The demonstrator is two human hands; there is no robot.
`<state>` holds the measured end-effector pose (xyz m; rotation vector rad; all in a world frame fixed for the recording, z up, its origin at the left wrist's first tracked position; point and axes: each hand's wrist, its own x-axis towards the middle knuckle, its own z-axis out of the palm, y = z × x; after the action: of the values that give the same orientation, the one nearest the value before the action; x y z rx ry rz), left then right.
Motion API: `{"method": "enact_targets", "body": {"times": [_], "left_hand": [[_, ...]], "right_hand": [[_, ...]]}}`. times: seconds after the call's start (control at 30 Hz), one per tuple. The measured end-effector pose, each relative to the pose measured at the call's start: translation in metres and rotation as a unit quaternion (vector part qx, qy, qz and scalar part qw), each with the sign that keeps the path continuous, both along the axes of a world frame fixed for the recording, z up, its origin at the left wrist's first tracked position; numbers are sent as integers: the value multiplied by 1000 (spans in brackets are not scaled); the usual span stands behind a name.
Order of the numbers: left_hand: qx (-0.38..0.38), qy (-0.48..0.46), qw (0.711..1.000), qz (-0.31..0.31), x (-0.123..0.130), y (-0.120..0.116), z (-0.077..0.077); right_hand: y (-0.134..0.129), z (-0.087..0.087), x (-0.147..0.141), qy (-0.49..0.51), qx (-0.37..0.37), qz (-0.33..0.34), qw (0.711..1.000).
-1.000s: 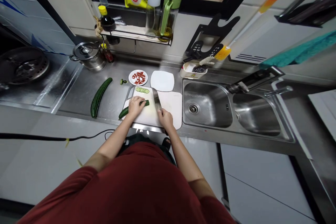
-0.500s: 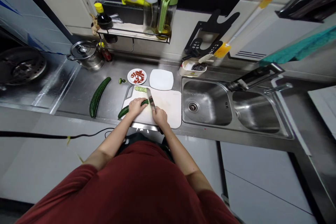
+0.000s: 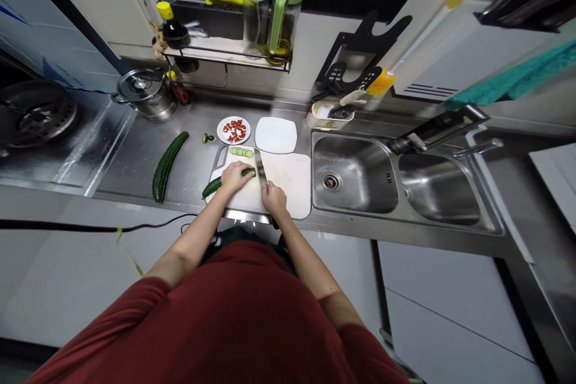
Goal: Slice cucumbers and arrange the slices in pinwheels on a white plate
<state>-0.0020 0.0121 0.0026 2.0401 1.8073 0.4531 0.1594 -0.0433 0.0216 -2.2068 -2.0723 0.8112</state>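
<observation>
Two hands in my view. Left hand [image 3: 235, 177]: grip pressed down over the cut cucumber [image 3: 213, 186], fingers curled on it, holding it to the white board [image 3: 288, 192]. Right hand [image 3: 273, 198]: grip wrapped round the handle of the knife [image 3: 260, 164], blade pointing away from the body, right by the cut end; can't tell from here if they touch. Slices [image 3: 242, 152] in a row on the board's far left. I also see a whole cucumber [image 3: 166, 165] on the worktop [image 3: 191, 174], left of the board; beyond it, red bits [image 3: 234, 129] on a round plate [image 3: 220, 132], square plate [image 3: 276, 135] beside.
</observation>
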Motion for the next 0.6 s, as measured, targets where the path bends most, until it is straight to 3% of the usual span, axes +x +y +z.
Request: {"method": "enact_targets", "body": {"times": [0.27,0.6], "left_hand": [[-31,5,999,44,6,0,4],[-38,16,998,49,6,2,1]], "right_hand": [[-1,-1,-5,1,6,6,1000],[0,3,-8,-6,-15,16,1000]]}}
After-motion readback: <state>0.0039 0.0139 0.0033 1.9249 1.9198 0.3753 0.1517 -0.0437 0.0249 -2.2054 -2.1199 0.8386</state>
